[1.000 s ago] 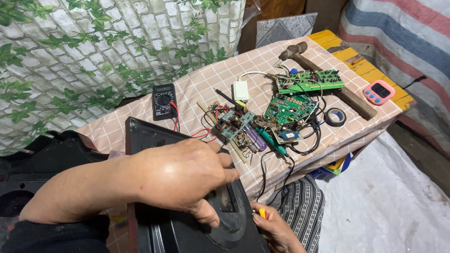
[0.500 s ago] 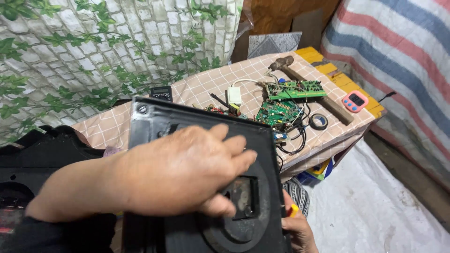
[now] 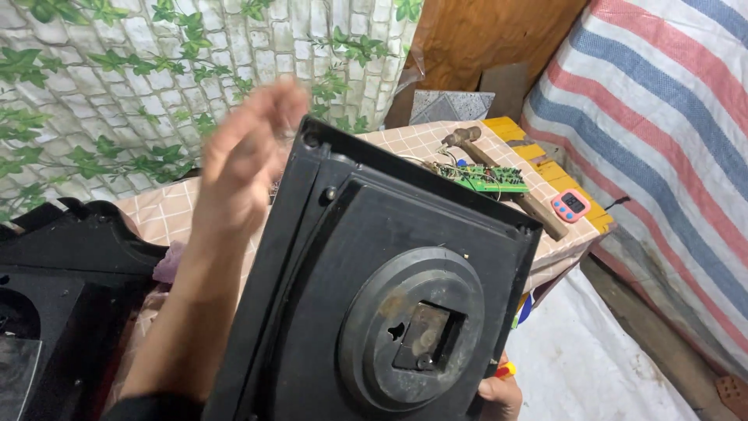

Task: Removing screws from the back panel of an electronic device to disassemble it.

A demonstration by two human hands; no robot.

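From the head camera, the black plastic panel [image 3: 374, 288] stands tilted up on edge in front of the person, its back face toward the camera with a round raised boss and a square cut-out in the middle; it hides most of the table [image 3: 167, 214] covered in a checked cloth. The step in hand looks like turning or lifting this panel to inspect it, and the next move would seem to call for a firm hold on its upper edge, since only the lower corner is supported. The right hand [image 3: 499, 394] grips that lower corner, fingertips showing beneath it (something small and yellow-red sits by the fingers, too hidden to name). The left hand [image 3: 245, 152] is raised beside the panel's top left corner, blurred, fingers loosely spread and holding nothing; whether it touches the edge I cannot tell. Beyond the panel lie a green circuit board [image 3: 491, 179], a hammer [image 3: 487, 164] and a small pink device [image 3: 570, 205].
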